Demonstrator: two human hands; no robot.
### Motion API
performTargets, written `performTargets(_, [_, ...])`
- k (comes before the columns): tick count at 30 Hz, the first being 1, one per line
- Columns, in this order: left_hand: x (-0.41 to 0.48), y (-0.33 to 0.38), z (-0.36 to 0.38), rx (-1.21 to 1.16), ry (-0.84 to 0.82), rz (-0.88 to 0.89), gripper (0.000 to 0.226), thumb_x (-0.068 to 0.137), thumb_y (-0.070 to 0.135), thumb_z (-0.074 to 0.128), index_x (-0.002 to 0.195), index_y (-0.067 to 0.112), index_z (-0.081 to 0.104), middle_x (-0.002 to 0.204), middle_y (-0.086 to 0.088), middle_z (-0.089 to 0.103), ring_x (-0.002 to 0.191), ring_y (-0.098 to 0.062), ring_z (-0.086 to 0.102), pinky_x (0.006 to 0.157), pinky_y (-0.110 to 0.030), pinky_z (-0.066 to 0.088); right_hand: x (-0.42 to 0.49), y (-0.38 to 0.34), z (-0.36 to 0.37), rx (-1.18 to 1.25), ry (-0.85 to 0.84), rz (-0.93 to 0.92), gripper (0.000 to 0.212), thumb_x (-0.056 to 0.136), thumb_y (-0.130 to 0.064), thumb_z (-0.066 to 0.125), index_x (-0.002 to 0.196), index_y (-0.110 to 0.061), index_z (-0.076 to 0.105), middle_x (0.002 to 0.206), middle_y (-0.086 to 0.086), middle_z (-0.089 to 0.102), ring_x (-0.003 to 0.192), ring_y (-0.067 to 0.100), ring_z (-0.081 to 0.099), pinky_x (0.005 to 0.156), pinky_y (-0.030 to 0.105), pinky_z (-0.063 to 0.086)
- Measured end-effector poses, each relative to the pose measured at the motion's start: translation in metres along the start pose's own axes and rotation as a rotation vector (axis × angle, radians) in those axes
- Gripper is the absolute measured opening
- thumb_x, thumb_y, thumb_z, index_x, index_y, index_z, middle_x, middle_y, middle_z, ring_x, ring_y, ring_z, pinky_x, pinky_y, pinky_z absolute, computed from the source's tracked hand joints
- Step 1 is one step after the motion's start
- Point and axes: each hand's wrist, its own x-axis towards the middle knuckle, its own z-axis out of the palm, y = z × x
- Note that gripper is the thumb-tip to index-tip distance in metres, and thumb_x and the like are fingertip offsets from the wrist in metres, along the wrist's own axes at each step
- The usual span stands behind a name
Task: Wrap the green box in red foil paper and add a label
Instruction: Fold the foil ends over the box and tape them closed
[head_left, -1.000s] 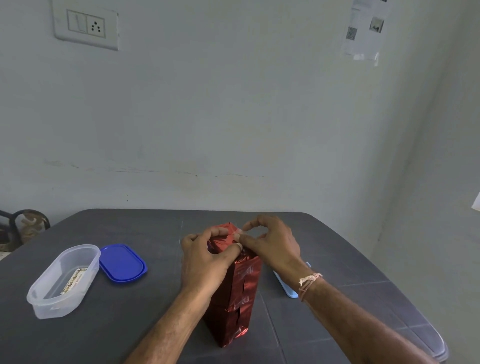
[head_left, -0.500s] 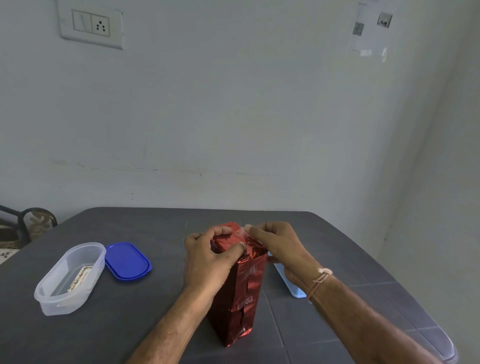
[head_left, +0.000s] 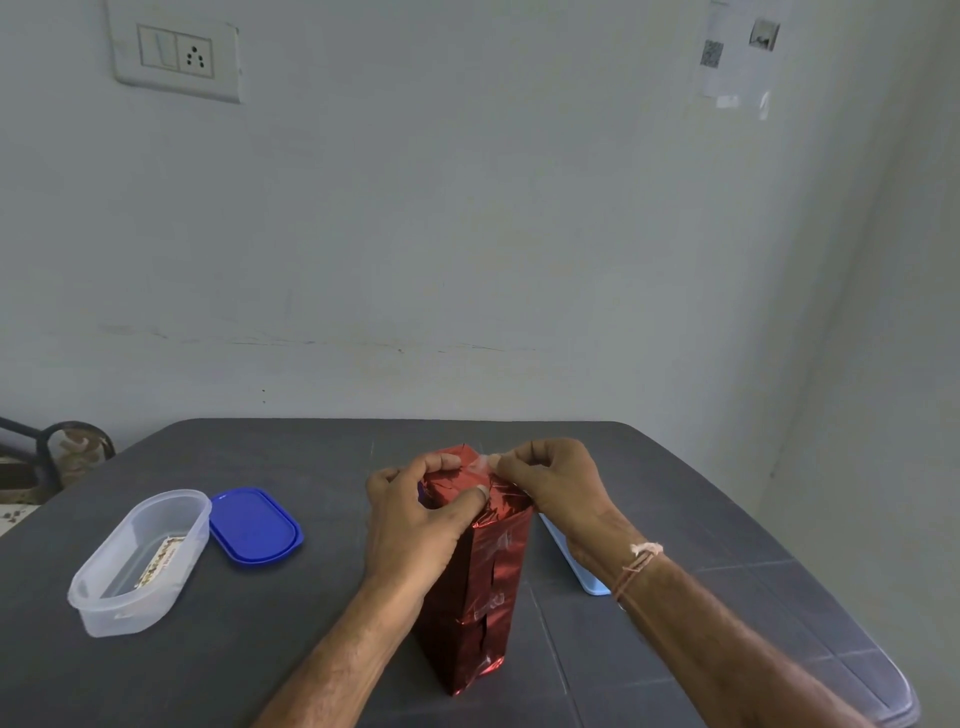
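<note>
While the top end of the wrapping is being closed, the label is not yet on.
The box (head_left: 467, 623) stands upright on the dark worktop (head_left: 260, 654), and red foil (head_left: 501, 525) covers every side that shows, with clear tape strips (head_left: 496, 543) down the seam facing the camera; no green is visible. At the top of the box the left hand (head_left: 410, 525) curls round the folded foil, its thumb pressing the flap down, and the right hand (head_left: 556, 483) pinches a small pale piece, probably tape, at the top edge. I judge the wrapping nearly finished: only this end needs sealing. No label shows on the box. Left of the box lie a clear container (head_left: 104, 597) with a printed slip (head_left: 158, 564) inside, perhaps the label, and a blue lid (head_left: 254, 525); a pale blue flat thing (head_left: 576, 561) lies just behind the box on the right.
</note>
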Motion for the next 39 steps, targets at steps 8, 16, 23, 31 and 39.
performTargets(8, [0.0, -0.001, 0.0, 0.021, -0.001, -0.006, 0.036, 0.075, 0.034, 0.088, 0.105, 0.038, 0.07, 0.123, 0.005, 0.045, 0.101, -0.002, 0.061, 0.078, -0.022, 0.059, -0.004, 0.006, 0.005, -0.025, 0.055, -0.023, 0.017, 0.091, -0.023, 0.078, 0.082, -0.009, 0.077, 0.077, 0.002, 0.078, 0.073, 0.016, 0.076, 0.071, 0.03, 0.063])
performTargets(16, [0.005, 0.002, -0.006, 0.035, -0.035, 0.004, 0.046, 0.067, 0.077, 0.077, 0.099, 0.045, 0.073, 0.116, 0.006, 0.067, 0.102, -0.007, 0.07, 0.084, -0.032, 0.063, -0.007, 0.005, 0.005, -0.053, 0.078, -0.049, 0.015, 0.091, -0.026, 0.078, 0.084, -0.013, 0.077, 0.077, -0.001, 0.078, 0.072, 0.011, 0.075, 0.06, 0.014, 0.054])
performTargets(23, [0.024, 0.022, -0.015, 0.216, -0.094, 0.118, 0.011, 0.092, 0.026, 0.074, 0.082, 0.03, 0.074, 0.087, 0.02, 0.067, 0.084, 0.018, 0.059, 0.068, -0.005, 0.043, -0.001, 0.009, 0.006, -0.016, 0.065, -0.037, 0.015, 0.09, -0.024, 0.079, 0.082, -0.011, 0.077, 0.075, 0.002, 0.078, 0.068, 0.01, 0.073, 0.062, 0.018, 0.055])
performTargets(31, [0.064, 0.036, -0.028, 0.434, -0.462, 0.122, 0.01, 0.094, 0.035, 0.072, 0.103, 0.034, 0.076, 0.103, 0.013, 0.075, 0.091, 0.0, 0.07, 0.075, -0.016, 0.054, 0.008, 0.011, -0.002, -0.102, 0.001, -0.096, 0.018, 0.093, -0.026, 0.076, 0.078, -0.016, 0.071, 0.071, -0.005, 0.073, 0.061, -0.003, 0.064, 0.057, 0.011, 0.047])
performTargets(39, [0.075, 0.031, -0.03, 0.279, -0.583, 0.029, 0.018, 0.096, 0.029, 0.07, 0.113, 0.029, 0.074, 0.115, 0.007, 0.074, 0.111, -0.005, 0.067, 0.095, -0.027, 0.058, 0.018, 0.012, -0.008, -0.152, -0.074, -0.13, 0.018, 0.092, -0.029, 0.076, 0.082, -0.015, 0.073, 0.079, 0.003, 0.077, 0.071, 0.009, 0.07, 0.068, 0.022, 0.058])
